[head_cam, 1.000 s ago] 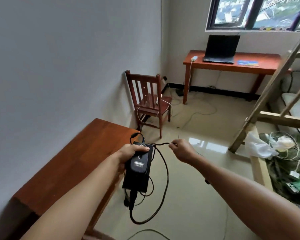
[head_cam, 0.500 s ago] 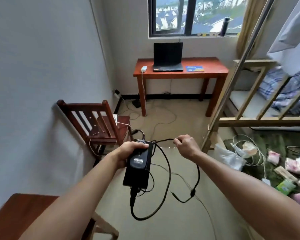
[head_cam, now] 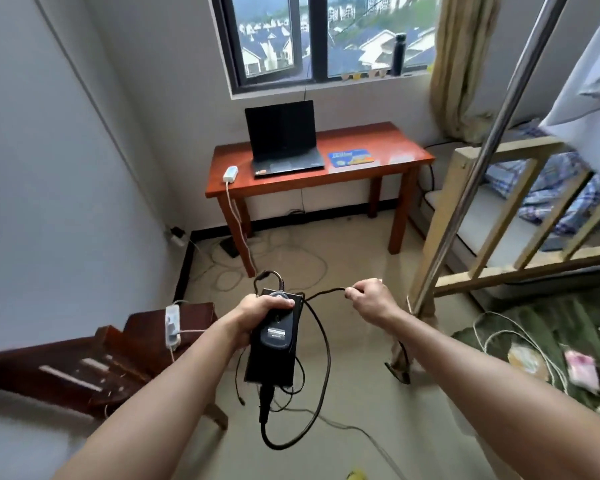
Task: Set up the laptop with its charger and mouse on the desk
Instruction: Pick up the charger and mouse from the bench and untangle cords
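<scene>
Down low at mid-frame: a black charger brick (head_cam: 271,363) with a dark mouse (head_cam: 276,332) stacked on its upper face, both clasped together in the left grip (head_cam: 258,311), thumb laid across the mouse's far end, fingers wrapped underneath out of sight. Plugged into the brick's near end, a black cable (head_cam: 265,407), looping below and curving up again along the right side. From the brick's far end, a thinner stretch of black cord drawn almost level across to the right grip (head_cam: 369,299), closed tight and pinching that cord. More black lead hanging beneath the right wrist.

Well apart, against the far wall under the window: a red-brown wooden surface (head_cam: 392,142) carrying the open laptop (head_cam: 284,140), screen dark, set on the left half. Just beside the laptop to the right, a blue mouse pad (head_cam: 351,157) lying flat. Near the surface's front-left corner, a small white adapter (head_cam: 230,173), its white cord dropping over the edge to the floor among other loose wires.

At lower left, a dark wooden chair (head_cam: 118,351) bearing a white plug block. On the windowsill, a dark bottle (head_cam: 398,54); next to it, a tan curtain (head_cam: 461,64). On the right, a wooden-railed bed (head_cam: 465,161) with checked bedding, and a slanting metal pole (head_cam: 482,161) in front.
</scene>
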